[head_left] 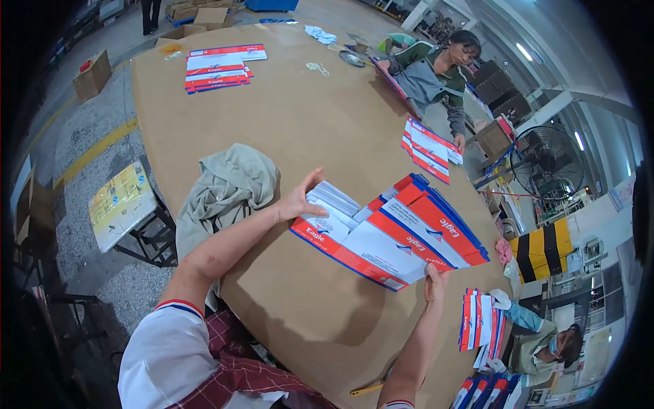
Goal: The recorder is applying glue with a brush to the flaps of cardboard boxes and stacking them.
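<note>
A thick stack of flat printed carton blanks (385, 245), red, white and blue, is held tilted above the brown table (300, 300). My left hand (300, 199) grips its left end, the thumb over the top and the other fingers partly hidden at the edge. At the lower right edge of the stack, my right hand (434, 281) is closed on the blanks. Some blanks are fanned out, with their blue edges showing at the upper right.
A grey-green cloth (235, 180) lies left of my arm. Another carton pile (218, 67) sits at the far left. Two co-workers handle similar piles (432, 150) at the right. A yellow-handled tool (368, 390) lies near me; a stool (122, 204) stands left.
</note>
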The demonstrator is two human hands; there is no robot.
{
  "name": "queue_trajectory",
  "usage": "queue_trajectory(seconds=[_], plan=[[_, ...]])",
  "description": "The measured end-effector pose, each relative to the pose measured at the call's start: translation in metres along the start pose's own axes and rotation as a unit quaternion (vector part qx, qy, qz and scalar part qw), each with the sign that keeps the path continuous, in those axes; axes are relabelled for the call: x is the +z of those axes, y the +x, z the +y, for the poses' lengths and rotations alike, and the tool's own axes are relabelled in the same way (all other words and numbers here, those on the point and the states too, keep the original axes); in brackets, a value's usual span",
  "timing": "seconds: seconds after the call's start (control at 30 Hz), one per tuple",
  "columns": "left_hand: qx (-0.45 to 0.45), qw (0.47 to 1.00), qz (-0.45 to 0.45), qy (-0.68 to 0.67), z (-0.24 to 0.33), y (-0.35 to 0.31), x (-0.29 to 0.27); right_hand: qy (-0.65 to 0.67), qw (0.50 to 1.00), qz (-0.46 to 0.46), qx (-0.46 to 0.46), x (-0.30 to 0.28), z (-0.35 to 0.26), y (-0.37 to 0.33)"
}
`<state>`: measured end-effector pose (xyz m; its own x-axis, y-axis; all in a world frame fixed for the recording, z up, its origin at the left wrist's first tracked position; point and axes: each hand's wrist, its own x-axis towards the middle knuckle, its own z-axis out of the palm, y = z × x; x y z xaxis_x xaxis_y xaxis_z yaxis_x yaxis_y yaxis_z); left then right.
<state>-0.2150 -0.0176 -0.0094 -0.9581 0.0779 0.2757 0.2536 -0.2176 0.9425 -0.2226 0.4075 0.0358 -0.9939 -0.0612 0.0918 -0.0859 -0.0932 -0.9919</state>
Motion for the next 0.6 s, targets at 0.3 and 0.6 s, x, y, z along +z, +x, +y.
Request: queue_trajectory(seconds=[0.3, 0.6], plan=[[-0.090, 0.978, -0.097, 0.162, 0.017, -0.021, 0.013, -0.132, 0.988, 0.075, 0.018, 0.021, 0.045, -0.033], [-0.443, 0.881, -0.158, -0.056, -0.020, 0.071, 0.030, 0.056, 0.937, 0.040, 0.342, -0.011, 0.009, 0.008]])
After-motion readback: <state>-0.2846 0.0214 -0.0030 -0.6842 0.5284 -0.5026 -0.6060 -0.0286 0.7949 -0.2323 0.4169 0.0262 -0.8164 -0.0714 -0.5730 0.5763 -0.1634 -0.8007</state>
